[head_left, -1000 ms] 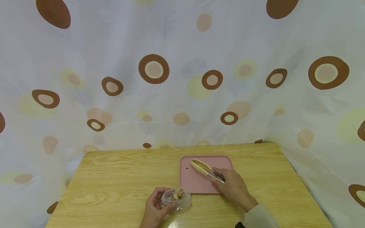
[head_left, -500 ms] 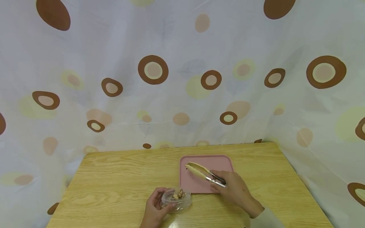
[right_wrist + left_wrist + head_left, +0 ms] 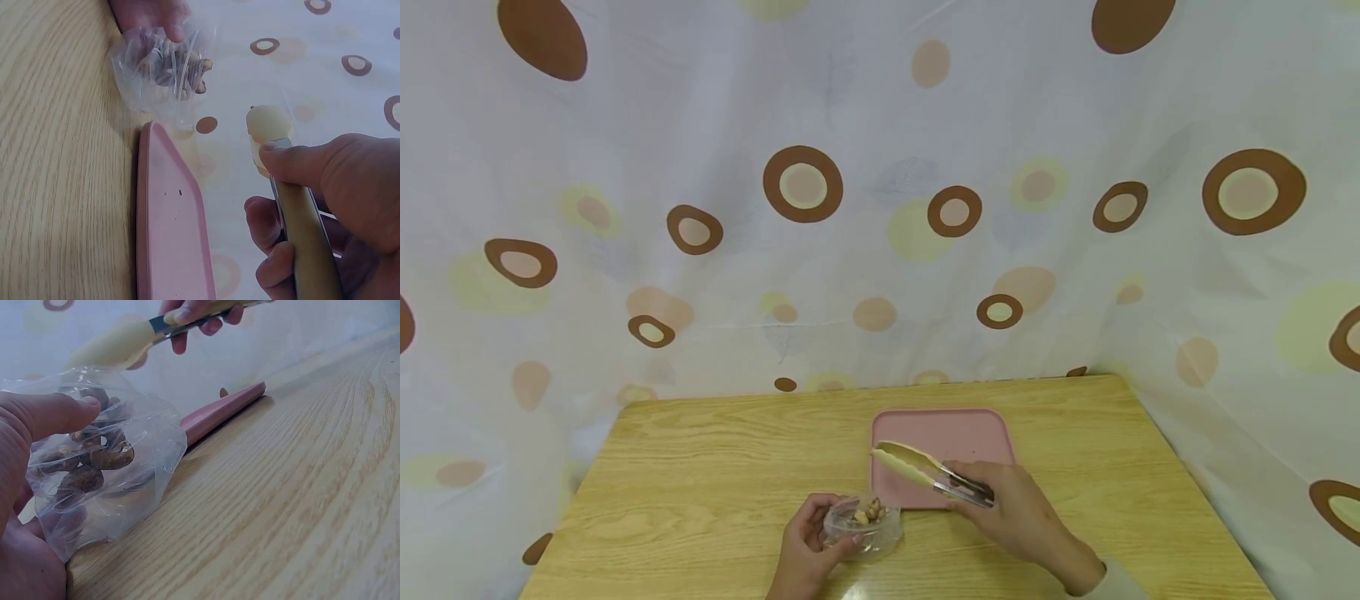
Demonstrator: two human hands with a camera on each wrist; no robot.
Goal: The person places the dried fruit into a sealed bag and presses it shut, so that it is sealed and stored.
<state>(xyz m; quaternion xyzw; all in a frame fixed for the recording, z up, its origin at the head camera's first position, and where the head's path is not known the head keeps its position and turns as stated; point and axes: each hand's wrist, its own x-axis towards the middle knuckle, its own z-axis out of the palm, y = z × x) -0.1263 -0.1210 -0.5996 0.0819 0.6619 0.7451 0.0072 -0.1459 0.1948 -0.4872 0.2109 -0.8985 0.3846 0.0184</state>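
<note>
My left hand (image 3: 805, 546) holds a clear plastic bag (image 3: 883, 537) by its side, its mouth gaping, low over the wooden table. Small knobbly brown pieces (image 3: 87, 469) lie inside it; the left wrist view shows them through the film, beneath my thumb. My right hand (image 3: 1018, 508) grips a pair of tongs (image 3: 906, 462) with cream tips and metal handles. The tips hover over the left edge of a pink tray (image 3: 977, 433), nearly together, with a tiny dark bit (image 3: 252, 107) at their end. In the left wrist view the tips overlap the bag's upper edge.
Beyond the near-left corner of the tray sits the bag. A few dark specks (image 3: 180, 192) dot the tray's surface. Behind the wooden table (image 3: 715, 467) hangs a white curtain (image 3: 850, 250) patterned with brown and yellow circles, which also runs along the right side.
The tongs have moved left and toward the bag, from over the tray's middle to its left edge. A dark speck at the tray's left no longer shows there. The left hand stays put.
</note>
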